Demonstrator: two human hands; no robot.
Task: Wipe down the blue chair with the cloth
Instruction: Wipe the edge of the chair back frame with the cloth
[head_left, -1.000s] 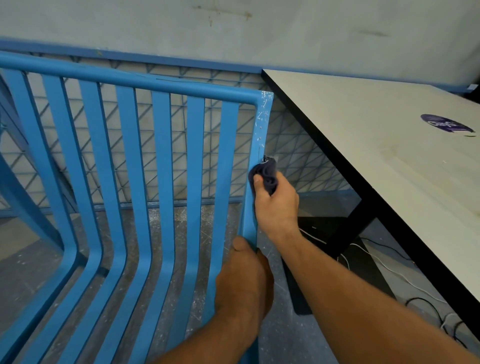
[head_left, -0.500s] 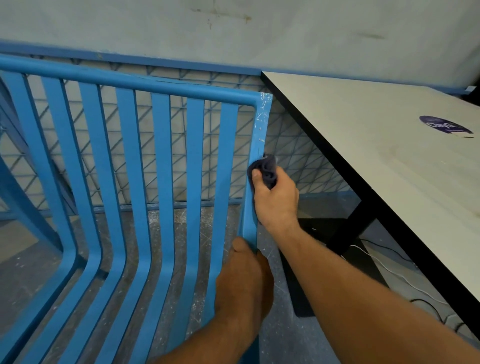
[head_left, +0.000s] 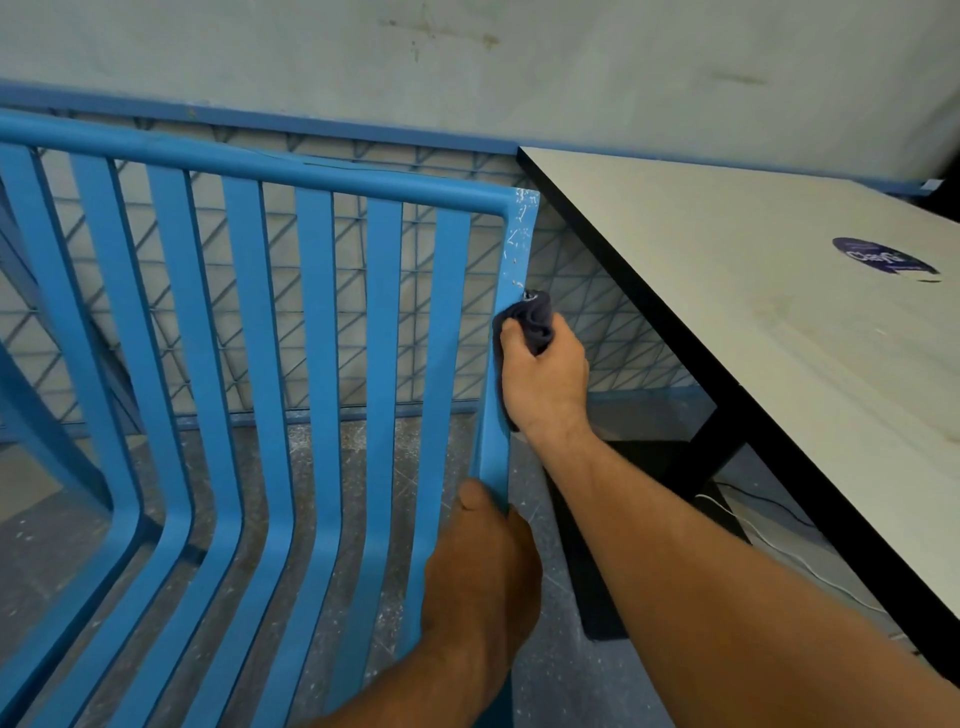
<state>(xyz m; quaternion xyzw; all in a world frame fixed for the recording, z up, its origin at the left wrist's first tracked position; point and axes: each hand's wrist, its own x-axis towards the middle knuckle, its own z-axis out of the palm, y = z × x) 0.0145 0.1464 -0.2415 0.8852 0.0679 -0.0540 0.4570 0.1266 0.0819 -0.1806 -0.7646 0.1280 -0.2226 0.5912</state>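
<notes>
Against 0.5 s ago, the right hand (head_left: 545, 379) has slid a little up the right edge post of the blue chair (head_left: 317, 312), closer to the post's scuffed top corner, while the left hand (head_left: 478, 571) has kept its place lower on that post. The dark cloth (head_left: 535, 317) is bunched in the right hand, its fingers clenched round it and the thumb (head_left: 511, 332) laid over its front; the wad sticks out above the thumb and touches the outer side of the post, just under the white scratches. The left hand grips the post below the right wrist, thumb (head_left: 472, 499) on the front face, the other fingers hidden behind. Right of the post stands a pale table (head_left: 753, 312) bearing 1 round purple sticker (head_left: 883, 257).
</notes>
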